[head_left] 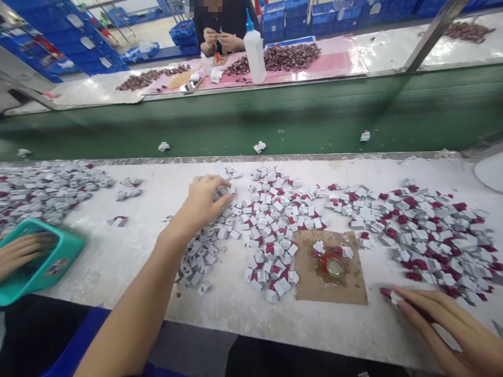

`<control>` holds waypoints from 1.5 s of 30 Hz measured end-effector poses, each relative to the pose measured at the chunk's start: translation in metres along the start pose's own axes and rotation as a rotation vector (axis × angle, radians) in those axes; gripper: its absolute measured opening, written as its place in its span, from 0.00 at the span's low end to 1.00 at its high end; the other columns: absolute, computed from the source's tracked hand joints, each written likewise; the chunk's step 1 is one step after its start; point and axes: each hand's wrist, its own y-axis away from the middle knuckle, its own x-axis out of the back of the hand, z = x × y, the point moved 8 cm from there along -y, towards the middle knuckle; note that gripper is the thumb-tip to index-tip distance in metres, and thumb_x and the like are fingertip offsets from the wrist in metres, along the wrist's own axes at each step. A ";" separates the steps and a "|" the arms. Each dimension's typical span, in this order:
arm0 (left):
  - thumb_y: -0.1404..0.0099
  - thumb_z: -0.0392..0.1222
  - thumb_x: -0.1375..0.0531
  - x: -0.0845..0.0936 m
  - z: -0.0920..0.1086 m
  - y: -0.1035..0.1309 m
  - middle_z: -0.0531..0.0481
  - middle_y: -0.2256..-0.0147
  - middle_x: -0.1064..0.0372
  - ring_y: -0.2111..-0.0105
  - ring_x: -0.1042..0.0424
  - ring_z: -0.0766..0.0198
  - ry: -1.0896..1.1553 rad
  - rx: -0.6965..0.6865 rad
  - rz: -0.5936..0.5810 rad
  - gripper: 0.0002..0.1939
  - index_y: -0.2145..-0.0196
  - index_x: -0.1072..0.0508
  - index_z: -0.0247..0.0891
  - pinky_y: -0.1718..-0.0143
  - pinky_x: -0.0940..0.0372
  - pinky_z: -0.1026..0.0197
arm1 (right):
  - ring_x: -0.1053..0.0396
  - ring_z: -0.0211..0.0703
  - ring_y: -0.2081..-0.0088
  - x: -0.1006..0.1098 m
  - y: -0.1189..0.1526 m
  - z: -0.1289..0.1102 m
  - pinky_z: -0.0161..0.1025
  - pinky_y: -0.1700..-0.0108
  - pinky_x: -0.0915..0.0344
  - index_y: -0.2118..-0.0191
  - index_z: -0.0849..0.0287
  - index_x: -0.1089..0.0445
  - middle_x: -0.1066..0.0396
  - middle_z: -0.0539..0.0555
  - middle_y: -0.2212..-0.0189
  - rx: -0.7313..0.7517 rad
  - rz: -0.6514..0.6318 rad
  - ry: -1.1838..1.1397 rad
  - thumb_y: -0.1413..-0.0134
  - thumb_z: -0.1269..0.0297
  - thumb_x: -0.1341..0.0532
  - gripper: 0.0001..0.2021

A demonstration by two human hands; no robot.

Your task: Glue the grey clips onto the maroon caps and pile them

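Observation:
My left hand point(204, 201) reaches over the heap of plain grey pieces point(202, 262), its thumb and forefinger apart, with grey pieces visible between them. Some of its fingertips are hidden. At the lower right, my right hand point(444, 324) pinches a small grey-and-dark-red piece point(394, 297) between thumb and fingers, just above the table. Between the hands lies a square of brown cardboard point(353, 290), wet around a small red-rimmed round cap point(334, 267). A few pieces rest on the cardboard by the cap. Grey-and-red pieces point(275, 209) are heaped left of the cardboard.
Another heap of grey-and-red pieces point(444, 235) spreads at the right. A co-worker's hand point(23, 254) is inside a teal basket point(66, 248) at the left. Single pieces sit on the green belt point(314, 120). Beyond it, a person point(230, 31) works near a white bottle point(254, 55).

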 end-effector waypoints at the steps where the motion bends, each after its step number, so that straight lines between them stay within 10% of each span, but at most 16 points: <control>1: 0.29 0.53 0.31 0.003 0.002 0.004 0.38 0.46 0.18 0.39 0.23 0.37 0.111 0.014 0.017 0.12 0.53 0.19 0.45 0.32 0.29 0.36 | 0.08 0.59 0.52 0.001 -0.004 -0.009 0.47 0.46 0.10 0.43 0.40 0.10 0.09 0.52 0.47 0.055 -0.044 0.003 0.25 0.49 0.32 0.15; 6: 0.42 0.52 0.17 -0.009 0.017 0.041 0.47 0.57 0.16 0.54 0.15 0.48 0.830 0.142 -0.016 0.23 0.56 0.22 0.49 0.50 0.19 0.49 | 0.10 0.52 0.57 0.010 -0.029 -0.053 0.40 0.54 0.12 0.46 0.43 0.10 0.10 0.53 0.53 0.012 -0.019 -0.142 0.26 0.56 0.27 0.09; 20: 0.43 0.56 0.14 -0.074 0.064 0.120 0.46 0.59 0.21 0.59 0.22 0.59 1.101 0.457 -0.265 0.21 0.53 0.06 0.55 0.60 0.20 0.62 | 0.10 0.52 0.57 -0.027 -0.059 -0.119 0.46 0.55 0.11 0.48 0.46 0.09 0.09 0.53 0.56 0.021 0.065 -0.392 0.25 0.71 0.30 0.13; 25: 0.33 0.59 0.18 -0.084 0.077 0.123 0.47 0.57 0.15 0.59 0.19 0.59 1.094 0.341 -0.267 0.17 0.50 0.07 0.55 0.58 0.19 0.61 | 0.11 0.50 0.58 -0.023 -0.060 -0.120 0.44 0.57 0.13 0.48 0.43 0.08 0.10 0.51 0.57 -0.002 0.077 -0.424 0.26 0.71 0.29 0.15; 35: 0.23 0.45 0.25 -0.086 0.180 0.128 0.50 0.52 0.10 0.52 0.10 0.55 1.287 0.074 -0.418 0.05 0.51 0.11 0.49 0.46 0.14 0.56 | 0.13 0.47 0.51 -0.032 -0.067 -0.105 0.42 0.49 0.15 0.42 0.33 0.10 0.10 0.49 0.51 -0.244 0.050 -0.934 0.21 0.61 0.28 0.13; 45: 0.23 0.43 0.25 -0.093 0.182 0.126 0.50 0.49 0.11 0.50 0.11 0.58 1.312 0.058 -0.450 0.05 0.51 0.11 0.48 0.46 0.15 0.61 | 0.17 0.44 0.52 -0.028 -0.074 -0.115 0.39 0.52 0.20 0.45 0.36 0.09 0.12 0.50 0.54 -0.196 0.051 -0.879 0.22 0.66 0.28 0.13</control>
